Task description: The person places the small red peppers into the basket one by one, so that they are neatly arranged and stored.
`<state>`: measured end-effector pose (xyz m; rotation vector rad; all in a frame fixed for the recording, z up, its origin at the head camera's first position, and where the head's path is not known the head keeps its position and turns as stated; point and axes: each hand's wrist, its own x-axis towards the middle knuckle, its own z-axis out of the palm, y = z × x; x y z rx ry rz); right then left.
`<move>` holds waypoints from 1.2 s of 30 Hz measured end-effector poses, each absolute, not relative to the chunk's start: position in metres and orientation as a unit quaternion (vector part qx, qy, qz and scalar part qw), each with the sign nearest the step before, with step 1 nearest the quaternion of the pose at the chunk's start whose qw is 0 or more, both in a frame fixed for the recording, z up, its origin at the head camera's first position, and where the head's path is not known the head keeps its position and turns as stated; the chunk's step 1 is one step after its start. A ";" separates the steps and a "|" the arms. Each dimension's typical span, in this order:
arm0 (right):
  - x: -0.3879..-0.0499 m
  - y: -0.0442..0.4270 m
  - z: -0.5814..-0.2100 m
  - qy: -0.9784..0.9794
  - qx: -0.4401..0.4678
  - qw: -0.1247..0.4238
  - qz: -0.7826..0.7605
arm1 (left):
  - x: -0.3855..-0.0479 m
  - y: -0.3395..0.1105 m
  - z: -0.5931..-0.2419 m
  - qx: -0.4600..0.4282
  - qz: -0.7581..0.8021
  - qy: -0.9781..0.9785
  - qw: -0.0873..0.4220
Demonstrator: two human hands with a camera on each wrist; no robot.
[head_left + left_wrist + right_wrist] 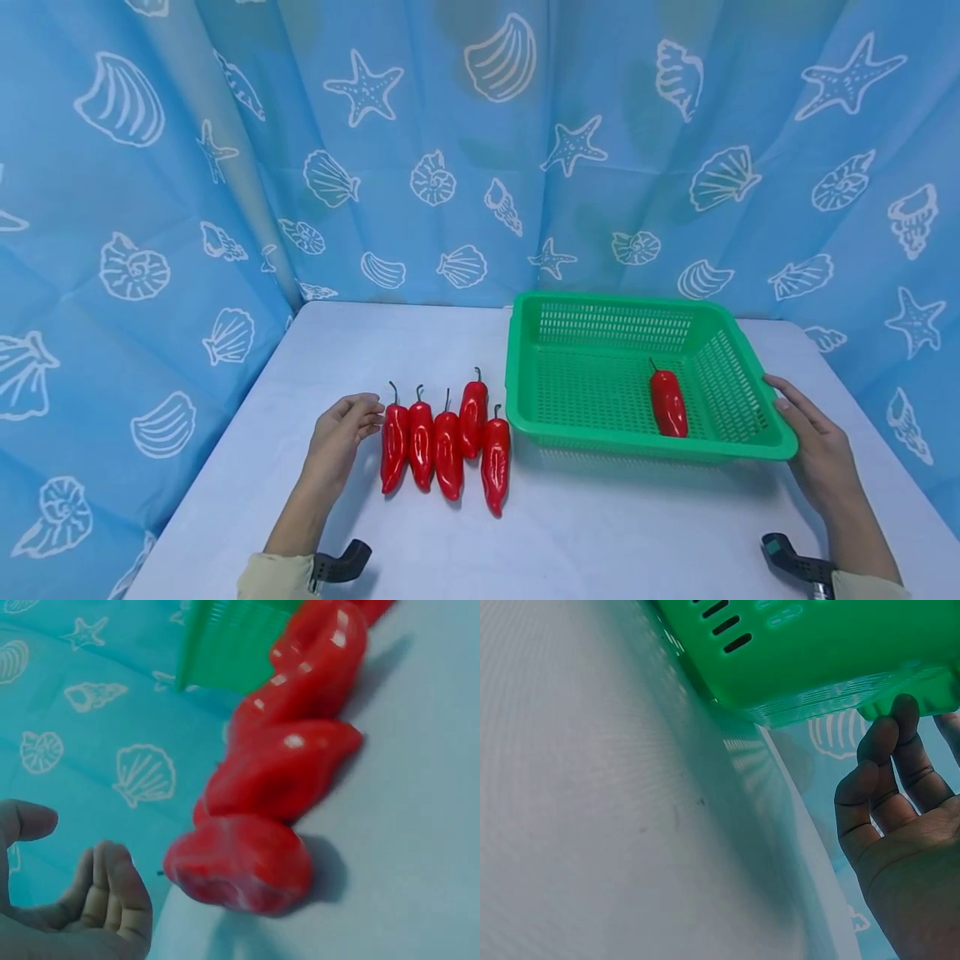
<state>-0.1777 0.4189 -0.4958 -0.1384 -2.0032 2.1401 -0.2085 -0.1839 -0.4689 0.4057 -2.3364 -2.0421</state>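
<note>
Several glossy red peppers [447, 457] with dark stems lie side by side on the white table. Just left of the leftmost red pepper [395, 448] is my left hand [341, 433]; in the left wrist view its thumb and bent fingers stand apart, with nothing between them. A green plastic basket [615, 442] with slotted walls stands to the right of the row, with a single red pepper [668, 403] lying inside. My right hand [821, 450] grips the basket's right rim; in the right wrist view its fingertips [905, 712] reach the rim from below.
A blue curtain [450, 208] with white shell and starfish prints hangs behind the table and along its left side. The white table [585, 533] extends in front of the peppers and basket. Each wrist wears a black camera mount [341, 562].
</note>
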 end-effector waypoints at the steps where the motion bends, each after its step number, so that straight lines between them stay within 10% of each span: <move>1: -0.177 0.419 -0.496 -0.679 -0.048 0.102 0.725 | -0.209 -0.185 -0.474 0.139 -0.643 -0.753 0.012; 36: -0.178 0.417 -0.494 -0.683 -0.034 0.100 0.723 | -0.203 -0.175 -0.472 0.151 -0.464 -0.871 -0.063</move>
